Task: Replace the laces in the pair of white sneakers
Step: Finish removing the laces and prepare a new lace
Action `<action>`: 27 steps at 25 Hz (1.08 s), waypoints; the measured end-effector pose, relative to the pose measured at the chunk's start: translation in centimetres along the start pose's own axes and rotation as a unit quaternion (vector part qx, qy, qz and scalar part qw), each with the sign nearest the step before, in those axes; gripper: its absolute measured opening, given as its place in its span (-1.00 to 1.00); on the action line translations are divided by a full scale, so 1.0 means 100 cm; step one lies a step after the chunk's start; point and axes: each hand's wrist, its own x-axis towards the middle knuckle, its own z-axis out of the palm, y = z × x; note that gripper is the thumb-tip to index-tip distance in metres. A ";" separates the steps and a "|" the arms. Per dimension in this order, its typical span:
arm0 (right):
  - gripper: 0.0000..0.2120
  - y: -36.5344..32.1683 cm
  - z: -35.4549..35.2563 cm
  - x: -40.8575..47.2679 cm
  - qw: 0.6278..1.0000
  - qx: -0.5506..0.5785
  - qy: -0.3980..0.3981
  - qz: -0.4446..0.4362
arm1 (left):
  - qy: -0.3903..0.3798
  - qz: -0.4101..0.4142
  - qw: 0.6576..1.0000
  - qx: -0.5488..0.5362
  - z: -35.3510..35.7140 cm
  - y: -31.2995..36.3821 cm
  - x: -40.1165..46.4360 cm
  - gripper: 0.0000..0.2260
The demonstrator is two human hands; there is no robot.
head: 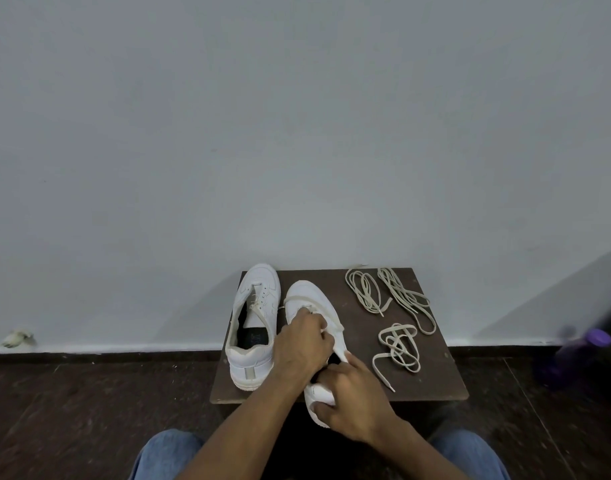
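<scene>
My two hands are covering the middle and heel of the right sneaker (306, 296), so I am not seeing its eyelets or how the lace (333, 315) is running there. My left hand (302, 344) is hiding its own fingertips. At three o'clock a purple bottle (581, 351) is smearing into blur. The bottom edge is cutting off my knees (165, 455). At nine o'clock a pale scrap (18, 337) is too small to tell.

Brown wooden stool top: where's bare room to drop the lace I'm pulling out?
Free: front right corner of the brown wooden stool, and the strip between the right white sneaker and the loose cream laces. The left side is crowded with sneakers.
</scene>
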 end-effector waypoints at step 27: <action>-0.54 -0.018 -0.027 0.018 0.984 -0.098 -0.133 0.068 | -0.149 0.049 0.977 0.148 -0.046 0.010 0.022 -0.84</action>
